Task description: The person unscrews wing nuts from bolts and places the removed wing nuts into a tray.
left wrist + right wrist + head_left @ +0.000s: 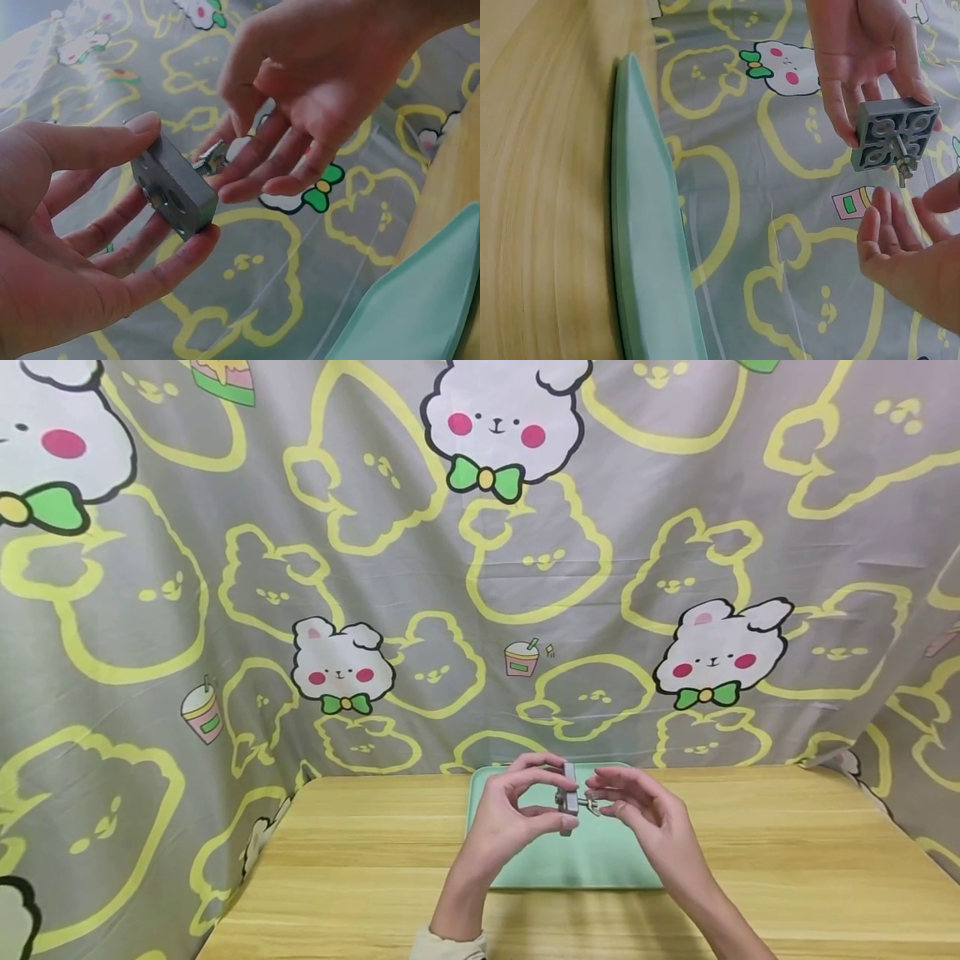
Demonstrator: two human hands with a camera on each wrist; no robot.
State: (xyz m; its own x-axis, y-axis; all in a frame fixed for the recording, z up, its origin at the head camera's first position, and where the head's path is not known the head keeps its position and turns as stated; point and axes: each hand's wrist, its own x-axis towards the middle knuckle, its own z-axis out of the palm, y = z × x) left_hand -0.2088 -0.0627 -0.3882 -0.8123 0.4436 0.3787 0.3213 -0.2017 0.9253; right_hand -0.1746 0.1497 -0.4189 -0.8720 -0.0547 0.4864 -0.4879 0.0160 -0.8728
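Grey block [571, 800] upright; bolt [901, 154] toward right hand [648, 806]

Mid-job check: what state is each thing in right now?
Left hand: gripping the gray block
Gray block: held up in the air
Metal bolt: sticking out of the block
Right hand: relaxed beside the bolt
Green tray: flat on the wooden table
Patterned cloth: hanging, creased

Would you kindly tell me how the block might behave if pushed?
The block seems stiff, with straight edges. Its recessed face suggests it may be light for its size. The protruding bolt could make it tip on that side.
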